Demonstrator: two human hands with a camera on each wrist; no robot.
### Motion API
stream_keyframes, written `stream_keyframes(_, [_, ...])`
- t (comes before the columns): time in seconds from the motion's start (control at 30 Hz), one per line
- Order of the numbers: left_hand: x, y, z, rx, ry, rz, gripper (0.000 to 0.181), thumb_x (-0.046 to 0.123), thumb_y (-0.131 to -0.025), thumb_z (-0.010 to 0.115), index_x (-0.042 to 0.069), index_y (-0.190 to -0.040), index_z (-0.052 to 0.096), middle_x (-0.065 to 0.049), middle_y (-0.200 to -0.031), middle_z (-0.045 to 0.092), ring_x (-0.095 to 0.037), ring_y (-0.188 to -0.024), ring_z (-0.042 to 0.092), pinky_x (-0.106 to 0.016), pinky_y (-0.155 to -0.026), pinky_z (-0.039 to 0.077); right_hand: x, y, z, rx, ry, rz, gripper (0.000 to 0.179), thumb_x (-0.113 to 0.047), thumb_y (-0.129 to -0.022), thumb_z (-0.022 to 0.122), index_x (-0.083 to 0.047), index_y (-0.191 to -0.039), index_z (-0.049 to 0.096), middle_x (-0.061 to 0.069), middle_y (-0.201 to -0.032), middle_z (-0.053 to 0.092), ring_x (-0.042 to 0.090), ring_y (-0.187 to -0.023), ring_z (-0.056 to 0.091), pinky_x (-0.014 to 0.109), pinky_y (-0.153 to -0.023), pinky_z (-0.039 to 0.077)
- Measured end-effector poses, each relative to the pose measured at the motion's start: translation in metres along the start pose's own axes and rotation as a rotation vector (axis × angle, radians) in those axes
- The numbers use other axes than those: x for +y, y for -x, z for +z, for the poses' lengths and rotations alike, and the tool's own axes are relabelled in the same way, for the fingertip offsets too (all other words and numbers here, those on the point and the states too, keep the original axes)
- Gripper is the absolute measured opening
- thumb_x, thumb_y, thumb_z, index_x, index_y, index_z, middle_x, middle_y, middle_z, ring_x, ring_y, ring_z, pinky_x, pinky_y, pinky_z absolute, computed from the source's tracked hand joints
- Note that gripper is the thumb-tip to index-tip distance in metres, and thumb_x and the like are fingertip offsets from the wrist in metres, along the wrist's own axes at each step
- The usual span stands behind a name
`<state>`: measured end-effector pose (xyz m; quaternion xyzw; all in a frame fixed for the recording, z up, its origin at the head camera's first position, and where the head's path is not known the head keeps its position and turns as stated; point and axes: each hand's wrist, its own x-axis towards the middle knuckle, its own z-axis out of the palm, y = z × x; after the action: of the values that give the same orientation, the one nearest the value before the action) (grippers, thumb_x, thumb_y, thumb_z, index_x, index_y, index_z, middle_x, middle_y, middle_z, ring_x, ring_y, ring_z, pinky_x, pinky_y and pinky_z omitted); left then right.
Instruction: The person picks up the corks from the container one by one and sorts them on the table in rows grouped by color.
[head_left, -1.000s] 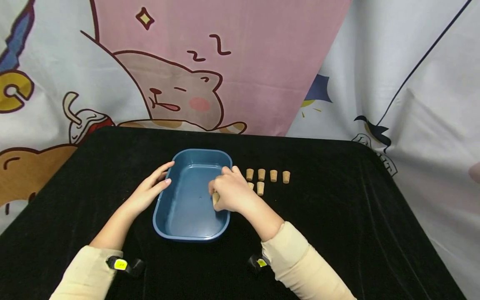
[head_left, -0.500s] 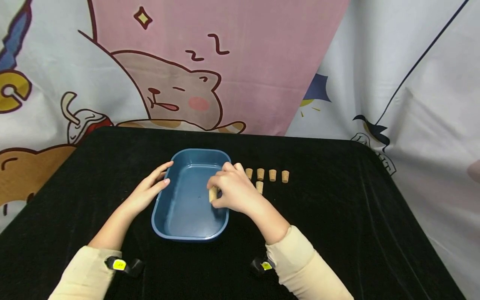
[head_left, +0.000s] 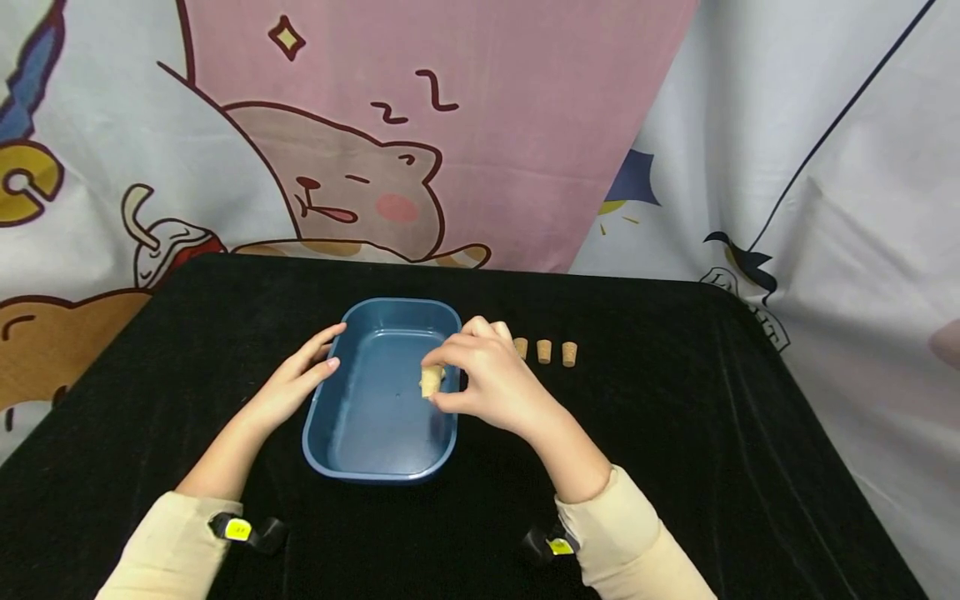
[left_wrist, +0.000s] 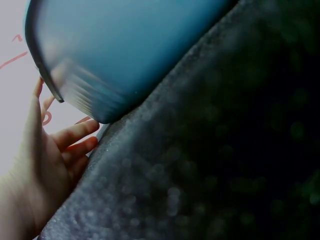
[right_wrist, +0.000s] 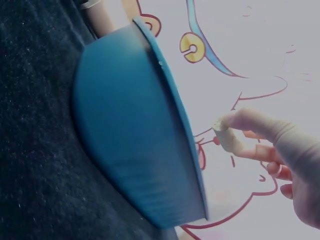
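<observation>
In the head view, my right hand (head_left: 491, 375) pinches a pale cork stopper (head_left: 431, 381) between thumb and index finger over the right side of a blue plastic tub (head_left: 375, 450). From the right wrist view, the cork (right_wrist: 229, 140) is above the tub's rim (right_wrist: 182, 120), apart from it. With fingers extended, my left hand (head_left: 292, 383) rests against the tub's left side. The left wrist view shows those fingers (left_wrist: 75, 134) along the tub's outer wall (left_wrist: 125, 55).
Several tapered corks (head_left: 544, 352) stand in a row right of the tub, partly hidden by my right hand. Black cloth (head_left: 675, 433) covers the table. A printed curtain (head_left: 525, 125) hangs behind its far edge.
My right hand has shifted slightly right and its wrist has turned, bringing the pinched cork into fuller view. It now covers more loose corks. My left hand stays against the tub.
</observation>
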<state>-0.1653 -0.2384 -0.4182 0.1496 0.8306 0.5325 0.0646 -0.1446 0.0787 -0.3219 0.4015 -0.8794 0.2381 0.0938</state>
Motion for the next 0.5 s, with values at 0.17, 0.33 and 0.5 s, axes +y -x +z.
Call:
stream_keyframes(0.17, [-0.001,0.0,0.0,0.001,-0.002,0.002,0.054,0.033,-0.103,0.043,0.023,-0.153,0.024,-0.018,-0.154,0.023,-0.045,-0.134,0.029,-0.065,-0.096,0.035,0.001,0.01,-0.01,0.06,-0.039,-0.01,0.029,-0.03,-0.075,0.081,-0.022,-0.102,0.073,-0.014,-0.098,0.066,0.007,-0.088,0.04,0.033,-0.077,0.029])
stream_keyframes(0.33, [-0.001,0.0,0.0,-0.001,0.001,0.008,0.054,0.033,-0.103,0.042,0.023,-0.153,0.024,-0.018,-0.154,0.023,-0.045,-0.134,0.029,-0.065,-0.096,0.035,0.005,0.019,-0.018,0.109,-0.059,-0.022,0.028,-0.027,-0.074,0.081,-0.021,-0.101,0.073,-0.013,-0.099,0.067,0.007,-0.088,0.041,0.033,-0.076,0.029])
stream_keyframes(0.5, [-0.001,0.0,0.0,-0.001,0.002,0.003,0.054,0.033,-0.103,0.042,0.022,-0.153,0.023,-0.018,-0.154,0.023,-0.045,-0.134,0.029,-0.065,-0.096,0.035,0.011,0.026,-0.028,0.154,-0.095,-0.032,0.029,-0.023,-0.072,0.082,-0.018,-0.1,0.074,-0.012,-0.097,0.068,0.01,-0.087,0.042,0.036,-0.077,0.03])
